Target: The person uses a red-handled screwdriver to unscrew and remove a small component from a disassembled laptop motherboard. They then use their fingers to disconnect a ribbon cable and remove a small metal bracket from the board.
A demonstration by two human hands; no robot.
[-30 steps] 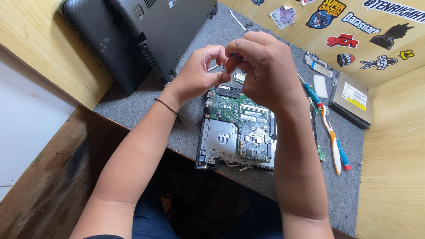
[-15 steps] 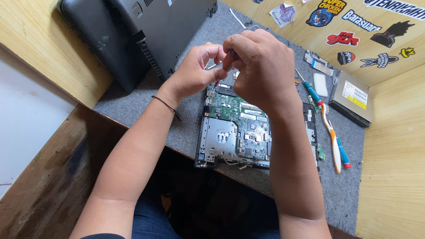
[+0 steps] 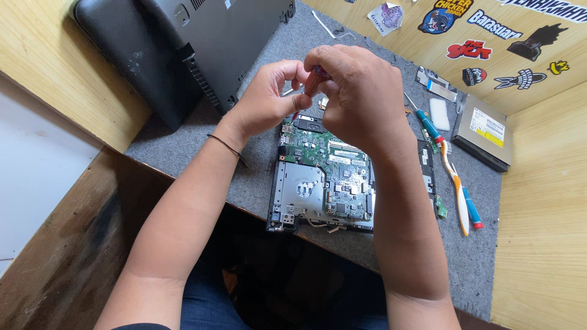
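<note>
An opened laptop base with a green circuit board (image 3: 330, 177) and silver metal frame lies on the grey felt mat (image 3: 244, 177). Above its far edge my right hand (image 3: 361, 98) is closed around a red-handled screwdriver (image 3: 315, 79), held tilted downward. My left hand (image 3: 269, 98) pinches the lower part of the same screwdriver between thumb and fingertips; the tip is hidden behind the fingers. A thin black band circles my left wrist.
A dark laptop lid (image 3: 177, 55) leans at the back left. To the right lie a blue screwdriver (image 3: 425, 125), an orange-and-white toothbrush (image 3: 457, 189), a blue pen-like tool (image 3: 469, 208), a white pad (image 3: 439, 114) and an optical drive (image 3: 486, 131). Stickered wooden walls enclose the mat.
Both hands stay together above the board's far edge; the fingers have shifted slightly around the screwdriver. The view has moved a little.
</note>
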